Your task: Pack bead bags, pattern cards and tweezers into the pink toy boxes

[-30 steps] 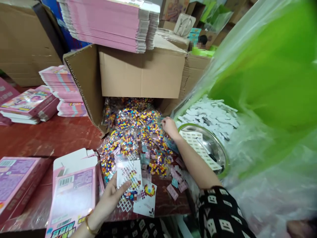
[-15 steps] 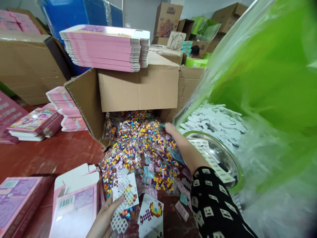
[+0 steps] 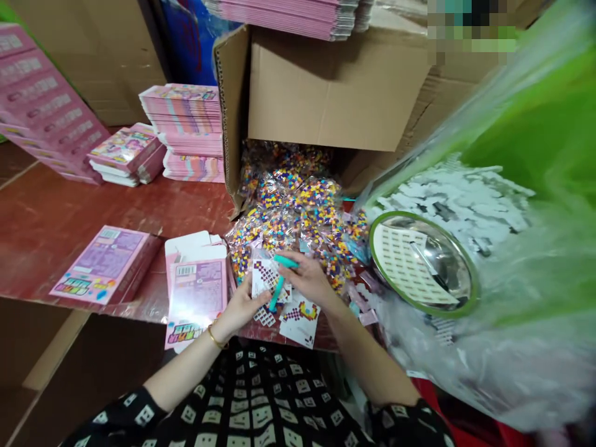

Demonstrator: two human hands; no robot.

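Note:
My left hand (image 3: 243, 308) is closed on a white pattern card (image 3: 259, 276) with a pixel design, thumb on its front. A white plastic grid (image 3: 265, 316) shows just below it. In my right hand (image 3: 309, 280) are slim turquoise plastic pieces (image 3: 278, 293), held over the card; their exact kind is unclear. Another pattern card (image 3: 302, 320) lies under the hands near the table edge. Beyond them, clear bags of small coloured beads (image 3: 298, 211) spill from an open cardboard box (image 3: 326, 93).
Pink printed boxes (image 3: 105, 267) and flattened cartons (image 3: 198, 292) lie on the left, with stacked cartons (image 3: 190, 133) behind. To the right, a green-rimmed metal bowl (image 3: 472, 298) holds a printed sheet. White pieces (image 3: 456, 198) fill a plastic-lined green container (image 3: 559, 217).
My right hand has come back from the bead bags beside the box to the card in my left hand, bringing turquoise pieces. The view has tilted down and turned left.

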